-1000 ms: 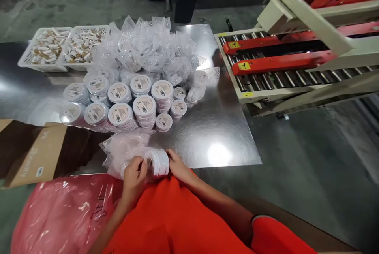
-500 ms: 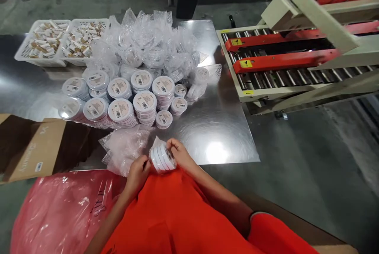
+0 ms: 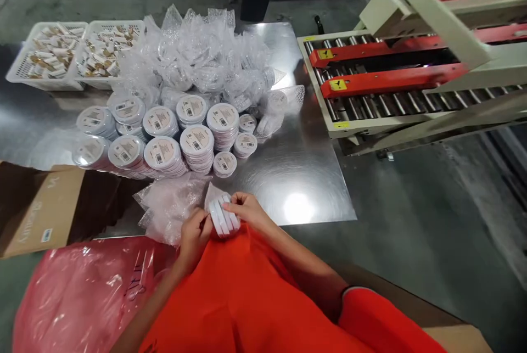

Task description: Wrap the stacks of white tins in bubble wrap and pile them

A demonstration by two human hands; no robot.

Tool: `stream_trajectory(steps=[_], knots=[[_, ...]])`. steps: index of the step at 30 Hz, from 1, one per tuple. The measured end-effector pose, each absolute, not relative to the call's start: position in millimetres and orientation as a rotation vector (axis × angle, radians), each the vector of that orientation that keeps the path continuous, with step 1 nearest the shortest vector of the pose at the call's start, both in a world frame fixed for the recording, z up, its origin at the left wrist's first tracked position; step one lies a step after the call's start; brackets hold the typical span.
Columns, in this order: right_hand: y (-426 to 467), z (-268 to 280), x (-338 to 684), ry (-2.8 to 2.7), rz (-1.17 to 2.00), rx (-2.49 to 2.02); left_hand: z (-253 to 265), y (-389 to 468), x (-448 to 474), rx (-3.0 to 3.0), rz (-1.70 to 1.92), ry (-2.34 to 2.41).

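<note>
A short stack of white round discs [image 3: 223, 220] sits tilted on its side against my body, partly inside a clear bubble-wrap bag [image 3: 213, 194]. My left hand [image 3: 195, 232] is closed at the left edge of the bag, fingers curled. From the right, my right hand [image 3: 248, 209] pinches the bag, its thumb lying across the top of the discs. Just beyond my left hand lies a loose pile of bubble-wrap bags [image 3: 173, 202]. Behind it stand several stacks of round, labelled discs [image 3: 196, 141], large and small.
Bubble-wrapped bundles [image 3: 201, 56] are heaped at the table's back. Two white baskets [image 3: 45, 85] hold small white-and-gold pieces. An open carton [image 3: 53, 205] and a pink plastic bag [image 3: 82, 292] are at left. A roller conveyor [image 3: 370, 106] stands beyond the metal table's [image 3: 313, 177] right edge.
My right hand has shifted left, its thumb now over the front of the disc stack. My left hand stays at the bag's edge. The whole view has shifted slightly.
</note>
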State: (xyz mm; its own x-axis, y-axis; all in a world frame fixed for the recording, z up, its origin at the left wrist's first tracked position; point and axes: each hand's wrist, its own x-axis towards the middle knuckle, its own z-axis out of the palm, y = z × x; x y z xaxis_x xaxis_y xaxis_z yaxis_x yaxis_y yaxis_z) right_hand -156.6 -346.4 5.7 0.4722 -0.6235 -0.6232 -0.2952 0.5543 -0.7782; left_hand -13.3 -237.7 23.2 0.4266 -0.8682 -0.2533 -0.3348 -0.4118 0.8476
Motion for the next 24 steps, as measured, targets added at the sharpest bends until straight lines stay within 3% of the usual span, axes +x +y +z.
stream_trajectory(steps=[9, 18, 21, 24], knots=[[-342.3, 15.7, -149.9, 1.075, -0.230, -1.144, 22.6, -241.5, -6.4, 1.959, -0.975, -0.885], [-345.8, 16.7, -137.1, 1.085, -0.292, -0.757, 22.1, -246.3, 1.0, 2.002, -0.755, -0.814], [-345.3, 15.5, -134.1, 1.145, -0.363, -0.818, 26.1, -249.6, -1.6, 1.959, -0.587, -1.001], [-346.2, 12.8, -134.6, 1.254, -0.451, -1.077, 29.6, -250.0, -13.3, 1.846, -0.644, -1.222]])
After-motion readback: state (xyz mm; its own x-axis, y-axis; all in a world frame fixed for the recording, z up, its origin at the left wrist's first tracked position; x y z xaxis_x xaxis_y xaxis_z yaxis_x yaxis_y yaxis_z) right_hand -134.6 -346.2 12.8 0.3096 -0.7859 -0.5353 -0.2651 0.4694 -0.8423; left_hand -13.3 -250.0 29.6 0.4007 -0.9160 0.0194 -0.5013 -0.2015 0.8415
